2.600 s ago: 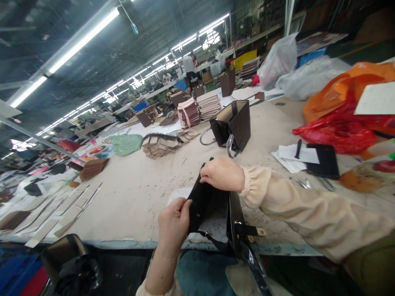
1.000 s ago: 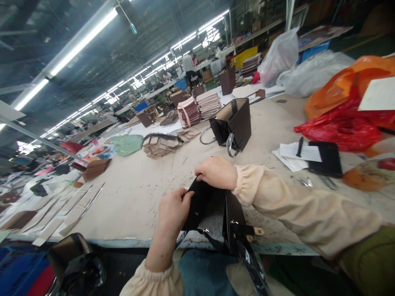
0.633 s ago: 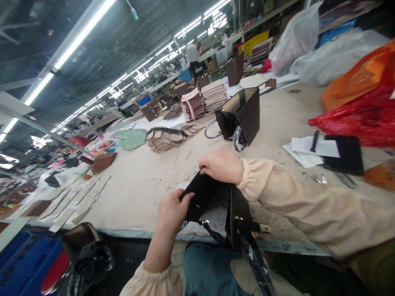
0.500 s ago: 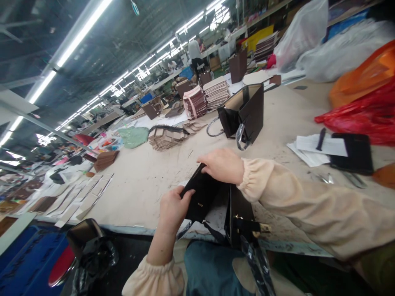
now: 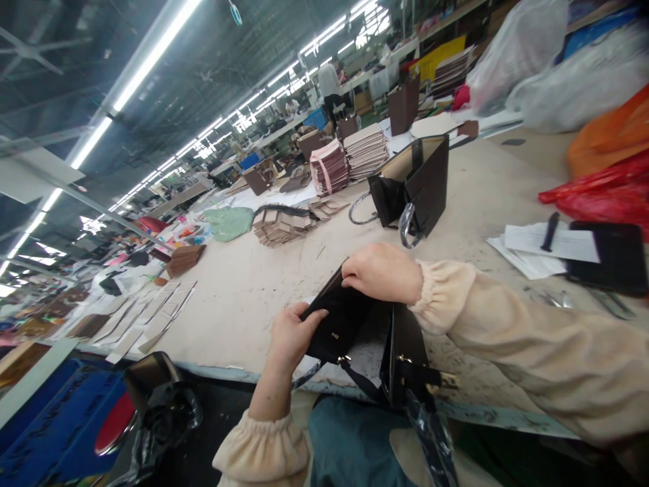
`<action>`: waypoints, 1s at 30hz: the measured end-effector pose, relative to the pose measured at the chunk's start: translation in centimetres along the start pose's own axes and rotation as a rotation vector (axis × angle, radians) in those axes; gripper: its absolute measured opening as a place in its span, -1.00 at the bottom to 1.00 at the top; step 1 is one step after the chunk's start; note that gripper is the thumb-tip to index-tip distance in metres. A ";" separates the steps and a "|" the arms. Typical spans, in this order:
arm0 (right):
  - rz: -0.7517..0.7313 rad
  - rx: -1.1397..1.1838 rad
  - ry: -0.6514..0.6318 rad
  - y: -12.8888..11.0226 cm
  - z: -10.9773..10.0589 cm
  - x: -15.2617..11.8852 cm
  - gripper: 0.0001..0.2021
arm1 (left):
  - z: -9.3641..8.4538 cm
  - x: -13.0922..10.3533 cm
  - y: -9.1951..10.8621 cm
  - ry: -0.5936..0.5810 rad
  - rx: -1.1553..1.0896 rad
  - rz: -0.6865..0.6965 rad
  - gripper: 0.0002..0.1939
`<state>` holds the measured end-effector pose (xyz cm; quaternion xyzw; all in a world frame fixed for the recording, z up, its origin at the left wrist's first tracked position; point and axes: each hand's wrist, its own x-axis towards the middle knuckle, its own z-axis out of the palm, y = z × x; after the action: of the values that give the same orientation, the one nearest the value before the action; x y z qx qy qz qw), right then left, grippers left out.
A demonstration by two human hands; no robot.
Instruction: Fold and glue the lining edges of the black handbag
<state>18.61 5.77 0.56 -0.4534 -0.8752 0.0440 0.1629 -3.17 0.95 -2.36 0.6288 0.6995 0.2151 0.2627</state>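
A black handbag (image 5: 337, 325) with gold-coloured fittings lies spread at the table's near edge, one panel raised and tilted. My left hand (image 5: 294, 335) pinches the left part of that panel's upper edge, thumb on the inner face. Farther along the same edge, my right hand (image 5: 380, 272) is closed on it, fingers curled over the top. A small gold mark shows on the panel's black inner face. The bag's plastic-wrapped handle (image 5: 430, 433) hangs over the table edge. Behind my right hand stands a second dark bag (image 5: 428, 186) with wrapped handles.
Stacked brown pieces (image 5: 368, 150) and a green plastic bag (image 5: 229, 223) lie farther back on the table (image 5: 233, 291). Papers (image 5: 547, 241), a black flat case (image 5: 621, 260) and a red plastic bag (image 5: 608, 189) are at right. Another bag (image 5: 152, 379) sits lower left.
The whole view has shifted, so things appear a little farther right. My right hand's fingers are curled in more over the panel edge; both hands still hold the bag.
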 end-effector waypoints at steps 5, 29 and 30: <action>-0.029 -0.017 -0.005 0.3 -0.2 -0.4 -0.78 | 0.2 0.0 -0.3 -0.022 -0.001 0.010 -0.62; 0.115 0.015 0.083 -0.1 0.5 0.4 -0.74 | 0.2 -0.5 -0.2 -0.060 0.043 0.079 -0.65; 0.091 0.020 0.075 0.0 0.5 0.4 -0.75 | 0.1 -0.5 0.0 -0.063 0.070 0.081 -0.66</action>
<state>18.16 6.15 0.17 -0.4925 -0.8464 0.0428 0.1980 -3.10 0.44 -2.37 0.6717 0.6720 0.1813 0.2536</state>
